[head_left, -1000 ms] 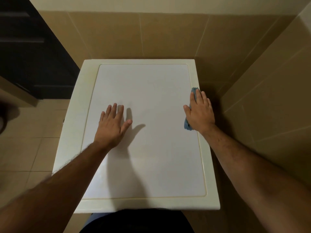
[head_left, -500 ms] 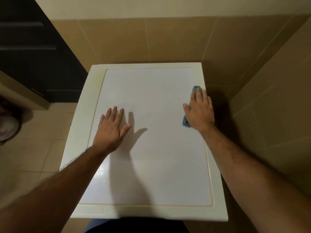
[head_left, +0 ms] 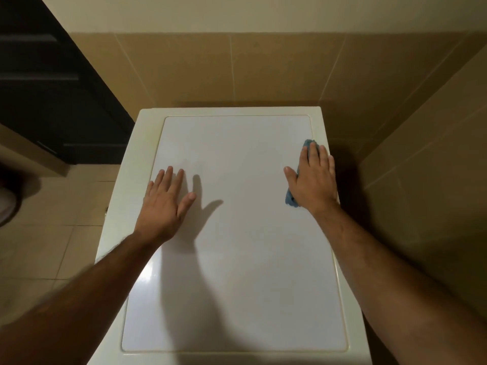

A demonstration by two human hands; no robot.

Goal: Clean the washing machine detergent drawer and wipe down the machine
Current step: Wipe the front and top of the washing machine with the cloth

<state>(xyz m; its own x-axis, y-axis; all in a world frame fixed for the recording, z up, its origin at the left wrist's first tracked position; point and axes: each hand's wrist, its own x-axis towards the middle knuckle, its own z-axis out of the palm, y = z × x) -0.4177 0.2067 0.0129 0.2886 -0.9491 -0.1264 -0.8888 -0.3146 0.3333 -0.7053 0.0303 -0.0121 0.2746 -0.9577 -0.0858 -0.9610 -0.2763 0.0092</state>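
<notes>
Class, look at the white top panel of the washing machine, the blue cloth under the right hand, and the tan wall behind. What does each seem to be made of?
White top panel: probably smooth laminate or plastic, semi-gloss; a light glare shows near its left edge.
Blue cloth: soft fabric, perhaps microfibre; it bunches under the right hand.
Tan wall: likely ceramic tile, matt-looking; pale grout lines divide it.

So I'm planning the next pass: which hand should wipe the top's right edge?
Right. The right hand already presses the blue cloth flat by that edge of the top; the left hand lies bare near the left side.
</notes>
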